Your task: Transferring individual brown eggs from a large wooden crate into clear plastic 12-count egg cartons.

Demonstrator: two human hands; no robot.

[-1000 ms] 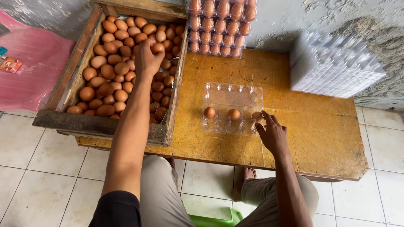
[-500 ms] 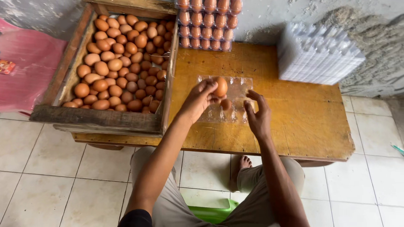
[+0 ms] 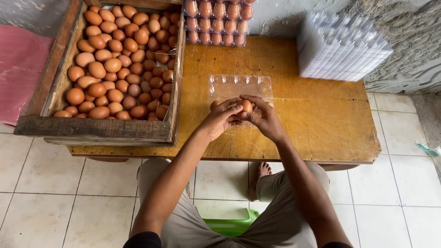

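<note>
A brown egg [image 3: 245, 106] sits between the fingertips of both hands, just above the near edge of a clear plastic egg carton [image 3: 239, 85] that lies open on the wooden table [image 3: 321, 119]. My left hand [image 3: 218, 120] grips the egg from the left. My right hand [image 3: 266, 120] touches it from the right. Another egg [image 3: 214, 104] shows in the carton beside my left fingers; the hands hide the rest of the near row. A wooden crate [image 3: 96, 131] heaped with brown eggs [image 3: 115, 64] stands at the left.
Filled clear egg cartons [image 3: 216, 20] are stacked at the table's back. A stack of empty clear cartons [image 3: 340, 46] stands at the back right. Pink plastic [image 3: 20, 69] lies left of the crate. A green stool [image 3: 232, 226] is under me on the tiled floor.
My left hand left the crate, carried an egg right to the carton, and lowered it. My right hand moved in from the carton's right edge to meet the egg.
</note>
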